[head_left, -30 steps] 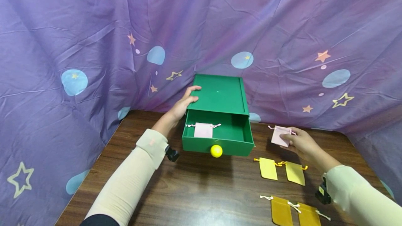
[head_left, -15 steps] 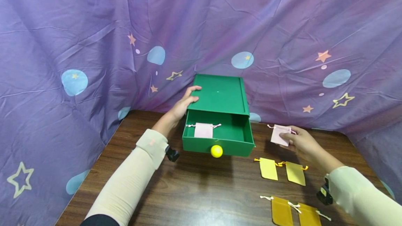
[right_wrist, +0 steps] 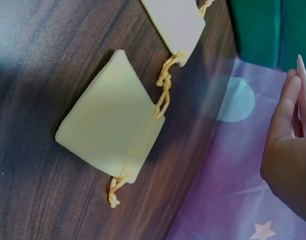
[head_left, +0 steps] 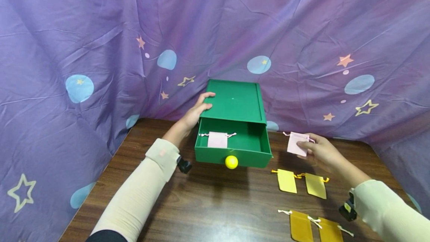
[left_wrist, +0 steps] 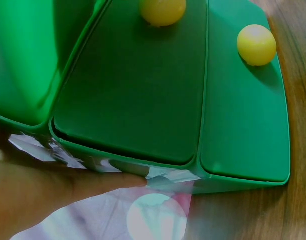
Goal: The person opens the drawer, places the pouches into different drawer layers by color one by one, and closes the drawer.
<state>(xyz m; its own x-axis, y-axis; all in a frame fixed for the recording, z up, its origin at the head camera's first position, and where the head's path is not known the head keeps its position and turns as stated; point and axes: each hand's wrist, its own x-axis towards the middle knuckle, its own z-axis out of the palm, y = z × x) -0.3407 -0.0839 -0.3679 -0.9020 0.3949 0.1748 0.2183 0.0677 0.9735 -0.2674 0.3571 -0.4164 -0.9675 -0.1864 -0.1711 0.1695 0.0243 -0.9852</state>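
A pink drawstring pouch (head_left: 297,144) is pinched between the thumb and fingers of my right hand (head_left: 320,150), above the table to the right of the green drawer cabinet (head_left: 233,100). Edge-on, the same pouch (right_wrist: 304,95) shows in the right wrist view. My left hand (head_left: 196,113) rests on the cabinet's left side, fingertips on its top edge; its thumb (left_wrist: 108,184) lies straight along the side wall. The top drawer (head_left: 215,155), with a yellow ball knob (head_left: 231,162), is pulled out. Inside lies another pink pouch (head_left: 217,139), strings spread sideways.
Two pale yellow pouches (head_left: 287,180) lie on the wooden table (head_left: 201,201) right of the drawer. Nearer are two mustard pouches (head_left: 301,226) with white strings. Below the open drawer, two closed drawers (left_wrist: 245,115) have yellow knobs. A purple curtain (head_left: 215,29) hangs behind.
My right hand has shifted slightly left and up with the pink pouch. My left hand, the cabinet and the open drawer have stayed put.
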